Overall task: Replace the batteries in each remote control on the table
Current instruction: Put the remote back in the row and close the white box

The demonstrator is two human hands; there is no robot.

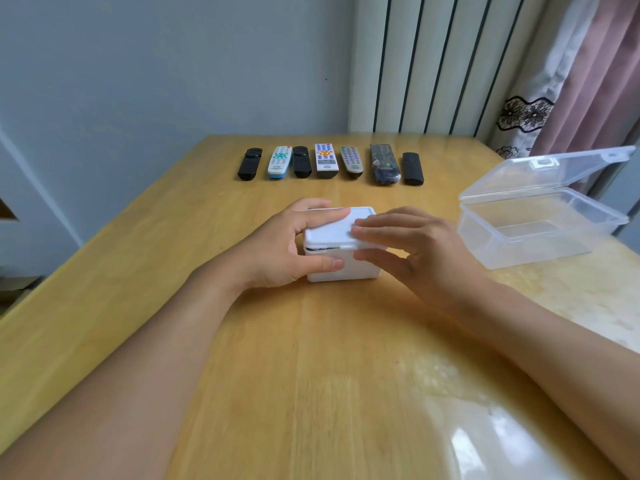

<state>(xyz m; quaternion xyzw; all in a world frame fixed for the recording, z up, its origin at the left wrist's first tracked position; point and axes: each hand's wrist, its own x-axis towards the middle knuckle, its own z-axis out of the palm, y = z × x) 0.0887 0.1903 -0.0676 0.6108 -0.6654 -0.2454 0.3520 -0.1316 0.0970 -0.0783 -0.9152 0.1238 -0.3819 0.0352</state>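
Note:
A small white lidded box (337, 263) stands in the middle of the wooden table (311, 358). My left hand (284, 249) grips its left side, fingers over the lid and thumb on the front wall. My right hand (412, 249) pinches the lid's right edge, fingers on top and thumb under the rim. The lid is lifted a crack at the front, showing a dark gap. Several remote controls lie in a row at the far edge, from a black remote (249, 164) at the left, past a white and blue remote (279, 161), to a black remote (412, 169) at the right.
A clear plastic container (540, 233) stands at the right with its hinged lid (550, 173) open and nothing inside. Behind the table are a grey wall, a striped panel and a pink curtain (595, 81). The table's left edge runs diagonally.

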